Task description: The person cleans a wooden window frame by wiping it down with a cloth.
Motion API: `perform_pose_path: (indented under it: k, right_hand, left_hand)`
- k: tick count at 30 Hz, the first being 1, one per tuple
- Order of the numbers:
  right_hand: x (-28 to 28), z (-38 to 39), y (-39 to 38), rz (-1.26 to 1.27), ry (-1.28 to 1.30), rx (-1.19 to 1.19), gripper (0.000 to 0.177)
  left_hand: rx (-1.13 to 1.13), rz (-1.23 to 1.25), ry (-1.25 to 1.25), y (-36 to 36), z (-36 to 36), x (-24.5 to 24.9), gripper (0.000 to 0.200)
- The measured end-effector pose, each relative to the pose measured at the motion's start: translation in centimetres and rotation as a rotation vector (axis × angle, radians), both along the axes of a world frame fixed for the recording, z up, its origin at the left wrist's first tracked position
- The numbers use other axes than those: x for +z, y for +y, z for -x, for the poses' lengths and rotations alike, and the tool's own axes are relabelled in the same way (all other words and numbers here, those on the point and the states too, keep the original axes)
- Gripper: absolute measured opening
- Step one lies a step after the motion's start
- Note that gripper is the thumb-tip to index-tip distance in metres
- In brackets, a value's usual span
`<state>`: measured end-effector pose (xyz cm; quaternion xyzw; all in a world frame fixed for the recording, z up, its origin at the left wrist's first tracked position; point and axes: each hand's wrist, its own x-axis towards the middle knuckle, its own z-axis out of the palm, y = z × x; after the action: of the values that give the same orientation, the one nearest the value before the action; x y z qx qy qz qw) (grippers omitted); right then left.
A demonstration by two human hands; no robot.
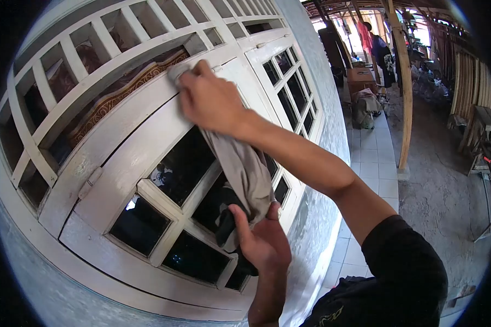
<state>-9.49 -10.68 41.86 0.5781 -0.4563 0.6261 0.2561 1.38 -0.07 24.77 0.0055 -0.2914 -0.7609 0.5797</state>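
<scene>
A long grey-beige cloth (244,166) with a dark lower part hangs in front of a white wooden window shutter (114,212) with small dark glass panes. High on the shutter, my right hand (213,101) grips the cloth's bunched upper end against the edge of the frame, near a small latch or hinge. Below it, my left hand (263,240) holds the hanging part of the cloth, palm turned up and thumb to the left. The cloth's folds cover some of the panes.
A slatted white vent (95,41) runs above the shutter, with patterned fabric behind it. Another paned window (292,82) lies further along the wall. To the right are a tiled ledge (368,163), a wooden post (403,87), a bag (367,106) and a wooden bench (483,122).
</scene>
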Motion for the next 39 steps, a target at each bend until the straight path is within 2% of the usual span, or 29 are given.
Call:
perform_pose_path:
  k: [4,5,6,8,9,12,13,17,19,21,22,24,25,28,29,32,34,37,39]
  right_hand:
    - [-0.2,-1.8,0.5,-0.035,0.025,0.050,0.018]
    - [-0.5,-2.8,0.6,0.024,0.079,0.134,0.016]
    - [-0.7,-3.4,1.2,0.042,0.118,0.171,0.014]
    - [-0.5,-2.7,0.9,0.057,0.118,0.141,0.015]
    - [-0.3,-1.7,0.3,0.054,0.098,0.108,0.016]
    - [-0.4,1.6,-0.7,0.031,0.013,0.028,0.017]
    - [-0.4,1.2,-0.9,0.020,0.002,0.043,0.017]
    - [0.3,-0.8,0.2,0.031,0.061,0.228,0.017]
    - [0.0,0.2,-0.3,0.072,0.079,0.228,0.018]
    - [0.4,2.2,-1.1,0.052,0.013,0.136,0.020]
    - [0.3,2.8,-1.3,0.034,-0.046,0.148,0.020]
    - [0.2,1.4,-1.2,0.001,-0.074,0.138,0.020]
    - [0.2,0.5,-0.8,-0.003,-0.022,0.177,0.020]
    - [-0.2,-0.6,-0.3,0.056,0.105,0.205,0.019]
    - [-0.2,0.2,-0.6,0.057,0.107,0.172,0.019]
    - [-0.3,2.4,-1.4,0.052,-0.001,0.038,0.019]
    - [-0.3,1.5,-1.0,0.014,-0.025,0.078,0.020]
    - [-0.3,-0.6,-0.2,0.056,0.083,0.219,0.019]
    - [-0.1,0.3,-0.5,0.087,0.061,0.207,0.018]
  left_hand:
    - [0.064,-0.081,0.030,-0.4,-0.2,0.6,0.048]
    - [-0.007,0.020,0.076,-0.6,0.0,0.0,0.048]
    - [0.014,-0.014,0.046,-0.6,0.5,0.1,0.048]
    - [0.053,-0.100,-0.028,-0.2,1.0,0.0,0.048]
    - [0.069,-0.043,-0.062,-0.2,0.9,-0.2,0.048]
    - [-0.048,-0.013,0.083,-0.5,-0.2,0.9,0.047]
    - [0.143,0.014,-0.045,-0.8,-0.1,0.7,0.045]
    - [0.055,-0.083,0.034,-0.4,0.9,1.0,0.046]
    - [0.202,-0.073,-0.076,0.7,1.8,1.4,0.046]
    - [0.002,-0.033,0.098,0.4,0.8,1.1,0.047]
    - [-0.009,-0.030,0.103,-0.1,0.1,0.8,0.048]
    - [-0.030,-0.007,0.129,-1.1,-0.5,0.5,0.049]
    - [0.166,-0.015,-0.060,-1.0,0.1,0.2,0.048]
    - [0.184,-0.043,-0.088,0.0,1.5,0.4,0.048]
    - [0.070,-0.072,-0.016,-0.5,1.2,0.2,0.047]
    - [0.058,0.003,0.003,-0.9,0.6,0.3,0.047]
    - [0.039,-0.029,0.023,-1.1,0.4,0.5,0.046]
    - [0.024,-0.082,-0.010,-1.1,1.3,0.1,0.046]
    - [-0.011,-0.043,0.013,-1.7,1.6,-0.5,0.046]
